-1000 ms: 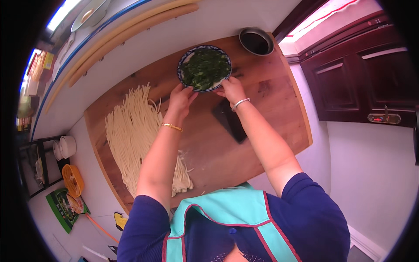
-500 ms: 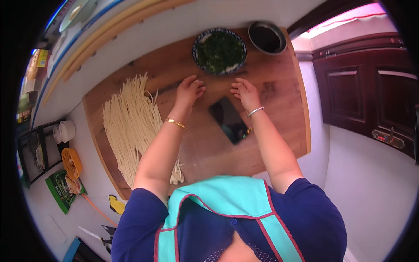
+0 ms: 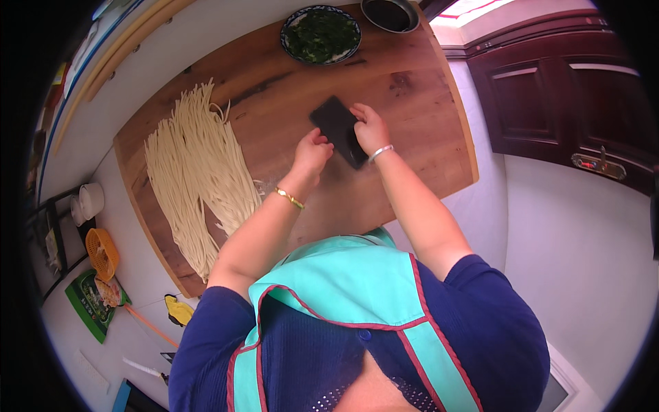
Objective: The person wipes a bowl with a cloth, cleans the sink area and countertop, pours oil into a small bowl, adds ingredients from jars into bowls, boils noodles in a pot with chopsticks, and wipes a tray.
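Note:
A dark smartphone (image 3: 341, 130) lies slantwise between my hands over the wooden table. My right hand (image 3: 371, 129), with a silver bracelet at the wrist, has its fingers curled on the phone's right edge. Against the phone's left edge are the bent fingertips of my left hand (image 3: 313, 155), which wears a gold bracelet. Whether the phone is raised off the wood is hard to tell. Long pale noodles (image 3: 195, 161) are spread in a thick layer to the left of my left forearm.
At the table's far side stand a patterned plate of chopped greens (image 3: 321, 36) and a metal bowl of dark contents (image 3: 390, 15). The wooden table (image 3: 419, 144) meets a wall on the left. A dark red cabinet door (image 3: 556, 103) is at right; an orange basket (image 3: 102, 253) is at left.
Both hands have come back toward me from near the plate and closed in on the phone's sides. The whole view has shifted, so the table's things appear higher up.

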Demonstrator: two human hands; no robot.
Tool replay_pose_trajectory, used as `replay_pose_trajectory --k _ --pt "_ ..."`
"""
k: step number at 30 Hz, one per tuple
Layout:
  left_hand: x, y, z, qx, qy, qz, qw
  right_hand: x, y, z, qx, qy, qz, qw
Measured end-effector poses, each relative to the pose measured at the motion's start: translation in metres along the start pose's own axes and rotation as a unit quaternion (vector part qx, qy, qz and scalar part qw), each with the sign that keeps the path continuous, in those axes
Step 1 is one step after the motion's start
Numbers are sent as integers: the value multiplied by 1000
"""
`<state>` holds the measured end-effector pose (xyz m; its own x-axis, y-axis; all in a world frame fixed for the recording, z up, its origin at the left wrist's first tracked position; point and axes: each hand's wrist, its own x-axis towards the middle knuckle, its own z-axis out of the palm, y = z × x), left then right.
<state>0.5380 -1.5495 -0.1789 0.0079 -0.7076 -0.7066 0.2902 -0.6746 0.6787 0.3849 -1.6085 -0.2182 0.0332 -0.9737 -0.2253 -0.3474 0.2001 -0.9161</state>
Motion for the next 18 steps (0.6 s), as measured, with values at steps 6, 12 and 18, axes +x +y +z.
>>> replay_pose_trajectory --k 6,12,18 --pt "-34 -15 -41 87 -67 67 992 -70 -56 11 -70 71 -110 989" --pt "-138 -60 -100 226 -72 279 931 -190 -73 65 2 -220 -101 970" --pt "-268 -71 -128 331 -3 245 912 -253 -126 87 -121 -587 -201 775"
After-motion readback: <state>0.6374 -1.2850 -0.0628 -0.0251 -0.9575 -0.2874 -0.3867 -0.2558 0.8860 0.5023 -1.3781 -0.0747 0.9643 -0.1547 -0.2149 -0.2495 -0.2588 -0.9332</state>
